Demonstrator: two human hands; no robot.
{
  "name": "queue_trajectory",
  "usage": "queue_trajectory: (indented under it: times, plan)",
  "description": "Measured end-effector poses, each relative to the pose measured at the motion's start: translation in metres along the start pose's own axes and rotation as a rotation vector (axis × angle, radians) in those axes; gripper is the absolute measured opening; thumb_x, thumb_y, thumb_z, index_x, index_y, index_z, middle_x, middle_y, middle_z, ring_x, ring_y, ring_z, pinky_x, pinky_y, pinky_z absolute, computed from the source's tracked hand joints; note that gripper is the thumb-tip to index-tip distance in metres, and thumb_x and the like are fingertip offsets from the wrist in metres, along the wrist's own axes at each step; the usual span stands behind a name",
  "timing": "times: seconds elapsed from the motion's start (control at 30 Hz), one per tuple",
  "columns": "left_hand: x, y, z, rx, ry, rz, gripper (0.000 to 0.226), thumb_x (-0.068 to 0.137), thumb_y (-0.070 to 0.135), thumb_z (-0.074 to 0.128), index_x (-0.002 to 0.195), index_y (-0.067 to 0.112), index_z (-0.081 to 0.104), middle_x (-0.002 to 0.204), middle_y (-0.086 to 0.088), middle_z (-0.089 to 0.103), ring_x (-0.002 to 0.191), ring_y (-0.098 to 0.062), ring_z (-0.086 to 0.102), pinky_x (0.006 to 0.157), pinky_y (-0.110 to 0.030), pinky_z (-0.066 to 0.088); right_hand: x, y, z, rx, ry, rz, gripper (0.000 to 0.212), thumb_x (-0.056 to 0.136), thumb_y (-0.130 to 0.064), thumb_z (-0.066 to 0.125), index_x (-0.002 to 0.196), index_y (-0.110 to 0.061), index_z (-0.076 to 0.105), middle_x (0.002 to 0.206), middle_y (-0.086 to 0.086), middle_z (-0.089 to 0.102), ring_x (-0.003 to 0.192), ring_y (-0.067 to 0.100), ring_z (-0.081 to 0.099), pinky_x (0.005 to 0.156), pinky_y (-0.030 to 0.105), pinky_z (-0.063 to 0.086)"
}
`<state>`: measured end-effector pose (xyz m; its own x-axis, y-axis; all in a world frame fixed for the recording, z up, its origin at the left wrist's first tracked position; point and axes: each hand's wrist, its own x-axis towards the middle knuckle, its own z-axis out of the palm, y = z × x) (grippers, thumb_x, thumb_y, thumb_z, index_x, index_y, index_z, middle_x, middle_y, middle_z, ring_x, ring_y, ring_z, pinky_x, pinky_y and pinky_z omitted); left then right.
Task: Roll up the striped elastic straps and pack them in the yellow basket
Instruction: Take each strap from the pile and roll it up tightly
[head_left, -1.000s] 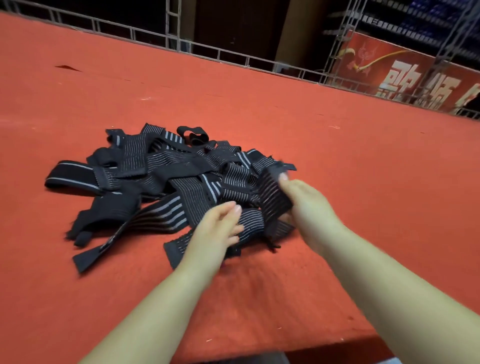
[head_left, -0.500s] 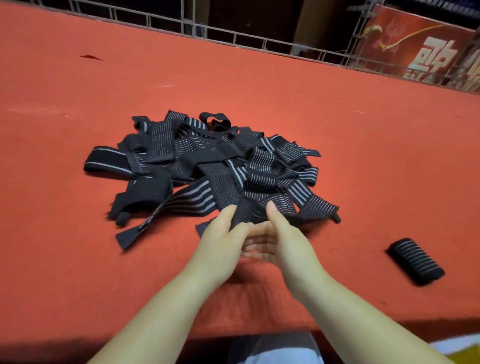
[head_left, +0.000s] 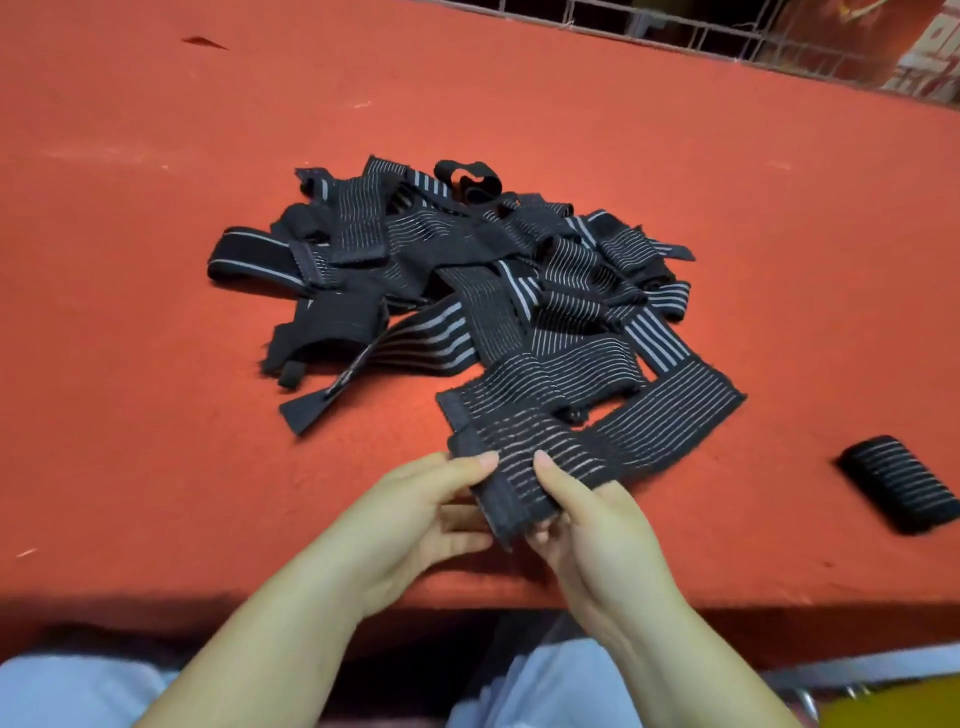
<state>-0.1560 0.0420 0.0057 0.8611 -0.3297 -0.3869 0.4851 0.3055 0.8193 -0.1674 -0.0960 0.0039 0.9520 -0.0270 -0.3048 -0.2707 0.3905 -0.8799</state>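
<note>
— Where's the strap they're working on?

— Right at the near edge of the red table (head_left: 156, 260), between both hands. The left hand (head_left: 415, 514) pinches the end of the striped strap (head_left: 524, 473) with thumb on top and fingers curled beneath; the right hand (head_left: 592, 535) pinches it just beside, the same way.

— And the others?

— The strap runs back to the heap of straps (head_left: 467, 270) behind the hands (a real tangle). One rolled strap (head_left: 898, 483) lies well apart, to the right. A yellow basket (head_left: 893, 706) corner shows below the table edge.
</note>
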Motion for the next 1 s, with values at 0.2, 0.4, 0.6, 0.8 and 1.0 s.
queue_trajectory:
  times: [0.2, 0.4, 0.6, 0.8, 1.0]
  plan:
    - [-0.008, 0.002, -0.013, 0.074, -0.036, 0.077, 0.036, 0.076, 0.019, 0.057, 0.109, 0.006, 0.062, 0.099, -0.009, 0.072, 0.083, -0.015, 0.068, 0.067, -0.023, 0.055, -0.003, 0.015, 0.005, -0.149, 0.081, -0.242, 0.036, 0.075, -0.024, 0.068, 0.107, -0.007, 0.063, 0.104, 0.011, 0.072, 0.1, 0.03, 0.067, 0.09, 0.05, 0.05]
    - [-0.012, 0.007, -0.047, 0.375, 0.096, 0.088, 0.015, 0.089, 0.001, 0.054, 0.101, 0.008, 0.061, 0.093, -0.005, 0.073, 0.072, -0.009, 0.067, 0.056, -0.02, 0.053, 0.028, -0.03, -0.035, -0.216, 0.449, -0.535, 0.025, 0.086, -0.001, 0.061, 0.107, -0.015, 0.055, 0.108, 0.002, 0.066, 0.102, 0.015, 0.063, 0.103, 0.044, 0.044]
    - [-0.01, 0.016, -0.086, 1.157, 0.489, 0.08, 0.017, 0.084, 0.018, 0.068, 0.084, 0.016, 0.052, 0.078, -0.003, 0.06, 0.069, -0.017, 0.056, 0.065, -0.032, 0.044, 0.016, -0.007, -0.053, -0.443, 0.587, -0.513, 0.025, 0.085, 0.0, 0.064, 0.107, -0.011, 0.056, 0.11, 0.01, 0.064, 0.096, 0.016, 0.062, 0.094, 0.031, 0.046]
    - [-0.007, -0.003, -0.068, 1.512, 0.785, 0.432, 0.051, 0.069, 0.005, 0.073, 0.118, 0.012, 0.059, 0.106, -0.014, 0.057, 0.098, -0.037, 0.053, 0.086, -0.045, 0.043, 0.004, 0.005, -0.06, -0.724, 0.633, -0.482, 0.025, 0.086, -0.002, 0.064, 0.073, 0.019, 0.059, 0.08, 0.037, 0.063, 0.08, 0.046, 0.063, 0.075, 0.045, 0.046]
    - [0.014, -0.014, -0.016, 1.39, 0.349, 0.465, 0.032, 0.089, 0.026, 0.055, 0.12, 0.026, 0.053, 0.118, 0.003, 0.049, 0.114, -0.017, 0.042, 0.103, -0.032, 0.031, 0.01, -0.003, -0.077, -0.776, 0.685, -0.393, 0.042, 0.086, -0.006, 0.066, 0.047, -0.004, 0.048, 0.048, 0.007, 0.052, 0.046, 0.018, 0.053, 0.057, 0.035, 0.038]
